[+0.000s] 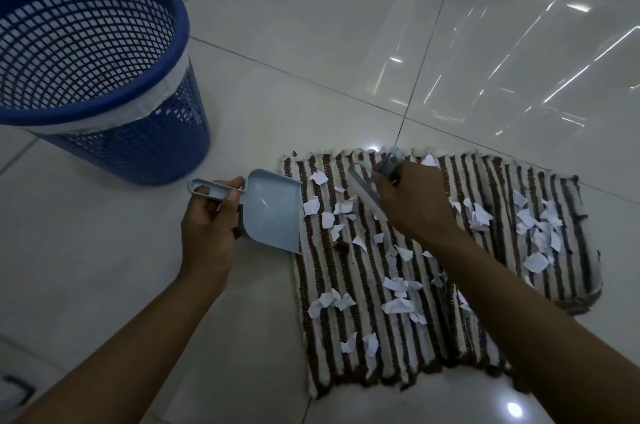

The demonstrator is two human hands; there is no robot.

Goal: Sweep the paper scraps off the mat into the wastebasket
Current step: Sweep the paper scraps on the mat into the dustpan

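- Two hands are closed on tools: the left hand [207, 229] has its fingers [231, 196] curled around the handle of a pale blue dustpan [270, 212].
- Right hand [412, 205] is wrapped tight around a small hand brush [367, 193], which lies against the mat.
- Dustpan's open lip sits at the left edge of the striped mat [433, 351].
- White paper scraps [398, 306] lie scattered across the mat, several just beside the pan's lip.
- Blue mesh wastebasket [114, 136] stands on the tiled floor [346, 25], off to the left beyond the pan.
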